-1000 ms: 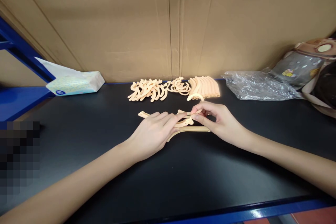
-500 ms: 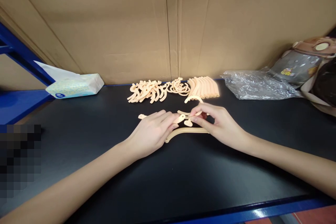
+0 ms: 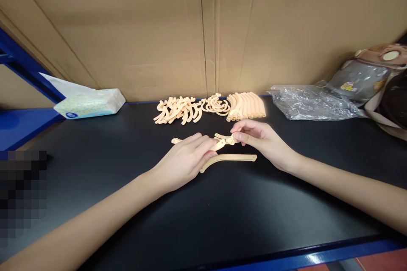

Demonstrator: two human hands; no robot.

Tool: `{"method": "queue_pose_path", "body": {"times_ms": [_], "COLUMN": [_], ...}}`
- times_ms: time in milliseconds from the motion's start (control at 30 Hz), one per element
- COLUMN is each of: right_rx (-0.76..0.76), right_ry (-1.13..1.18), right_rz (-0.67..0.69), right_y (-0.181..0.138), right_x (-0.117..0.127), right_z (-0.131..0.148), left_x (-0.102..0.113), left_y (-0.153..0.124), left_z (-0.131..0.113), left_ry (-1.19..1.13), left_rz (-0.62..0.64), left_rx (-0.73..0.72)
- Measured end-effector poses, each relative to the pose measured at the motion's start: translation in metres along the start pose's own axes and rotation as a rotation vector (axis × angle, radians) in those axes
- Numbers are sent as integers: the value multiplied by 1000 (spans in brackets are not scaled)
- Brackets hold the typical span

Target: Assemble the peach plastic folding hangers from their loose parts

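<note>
My left hand point(image 3: 186, 161) is closed around a peach plastic hanger arm point(image 3: 218, 145), whose holed end sticks out past the thumb while its other end shows at the far side of the hand. My right hand point(image 3: 259, 135) pinches a small peach hanger hook point(image 3: 231, 140) by its curved part, mostly covered by the fingers. The hook's base meets or nearly meets the arm's holed end; I cannot tell if they are joined. Just behind the fingertips another peach strip point(image 3: 220, 136) shows in part. A loose curved hanger arm point(image 3: 233, 157) lies on the black table in front of both hands.
At the back lie a pile of curved arms point(image 3: 176, 110), a heap of hooks point(image 3: 218, 105) and a neat row of arms point(image 3: 246, 106). A tissue pack point(image 3: 92, 103) is at left. Clear plastic bag point(image 3: 314, 103) and bottle point(image 3: 356, 78) stand at right, before a cardboard wall point(image 3: 143, 29).
My right hand has turned the hook and brought its base to the arm's holed end. The loose arm's right end is now uncovered. My left hand has barely moved.
</note>
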State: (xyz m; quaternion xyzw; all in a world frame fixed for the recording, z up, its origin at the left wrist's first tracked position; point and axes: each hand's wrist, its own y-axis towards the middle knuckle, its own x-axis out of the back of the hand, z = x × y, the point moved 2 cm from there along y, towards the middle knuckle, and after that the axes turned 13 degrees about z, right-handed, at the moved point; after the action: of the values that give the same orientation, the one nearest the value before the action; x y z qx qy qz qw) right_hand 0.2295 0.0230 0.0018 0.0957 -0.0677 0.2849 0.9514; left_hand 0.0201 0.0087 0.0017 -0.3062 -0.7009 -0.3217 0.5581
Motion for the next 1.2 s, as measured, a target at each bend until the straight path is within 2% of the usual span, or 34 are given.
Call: {"method": "queue_pose_path", "body": {"times_ms": [367,633,967,1100,1200], "right_rx": [-32,-24,-12,0,19], "right_ry": [-46,-43,-109,-157,-187], "right_rz": [64,-12,-10,-27,-69], "right_y": [0,-1,-3,-2,-1], "right_x": [-2,-4,-4,0,5], "right_z": [-3,-1,-4,-5,-3], "left_x": [3,1,3,3,4], "left_y": [0,0,-2,3,11], "left_z": [-5,-6,-8,-10,-12], "left_ry": [98,252,398,479,570], "left_rz": [-65,-109,-145,-146,-201], "left_rx": [-77,-100,-123,-114,-126]}}
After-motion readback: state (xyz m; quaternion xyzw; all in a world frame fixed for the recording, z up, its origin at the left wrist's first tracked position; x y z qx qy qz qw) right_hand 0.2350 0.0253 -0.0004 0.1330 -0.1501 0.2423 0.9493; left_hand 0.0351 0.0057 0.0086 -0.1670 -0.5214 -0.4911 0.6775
